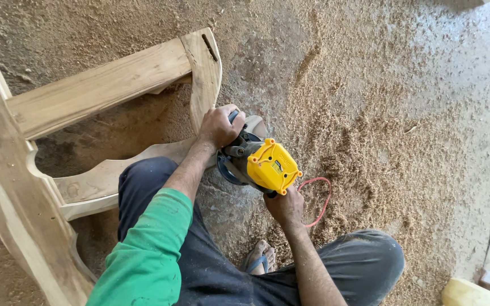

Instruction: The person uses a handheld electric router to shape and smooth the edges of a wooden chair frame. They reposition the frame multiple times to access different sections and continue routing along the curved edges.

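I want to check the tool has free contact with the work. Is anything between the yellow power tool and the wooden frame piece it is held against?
Nothing visible does. The left hand and right hand hold the yellow power tool directly at the wooden frame; the contact spot itself is hidden beneath the tool.

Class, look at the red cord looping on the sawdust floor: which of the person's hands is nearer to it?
Right. The right hand grips the yellow power tool from below, right beside the red cord loop. The left hand holds the tool's far side handle, farther away.
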